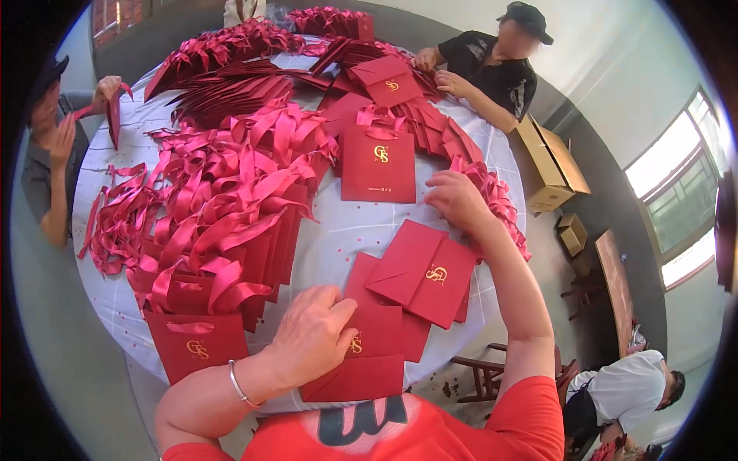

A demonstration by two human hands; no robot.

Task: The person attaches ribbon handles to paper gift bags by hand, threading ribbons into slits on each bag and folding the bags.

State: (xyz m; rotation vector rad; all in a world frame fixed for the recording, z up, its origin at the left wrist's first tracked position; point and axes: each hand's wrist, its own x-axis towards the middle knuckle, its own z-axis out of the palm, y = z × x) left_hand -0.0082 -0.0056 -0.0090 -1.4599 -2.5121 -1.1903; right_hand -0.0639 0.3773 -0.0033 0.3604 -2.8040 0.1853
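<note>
My left hand (pixel 314 336) is over a flat red gift bag (pixel 377 365) at the table's near edge. Its fingers are curled in, and whatever they may hold is hidden. My right hand (pixel 460 201) reaches farther out, its fingers bent but apart, with nothing seen in them. It is just right of a red paper bag (pixel 378 170) with a pink ribbon handle and gold print, and beside a heap of pink ribbons (pixel 500 201). Between my hands, another folded red bag (pixel 423 270) lies flat on top of others.
Rows of red bags with ribbon handles (pixel 231 200) fill the left of the white-covered round table (pixel 323 242). Loose ribbons (pixel 119 219) lie beyond them. Co-workers stand at left (pixel 58 154) and far right (pixel 492 73). Cardboard boxes (pixel 542 165) and a wooden chair (pixel 480 376) are right.
</note>
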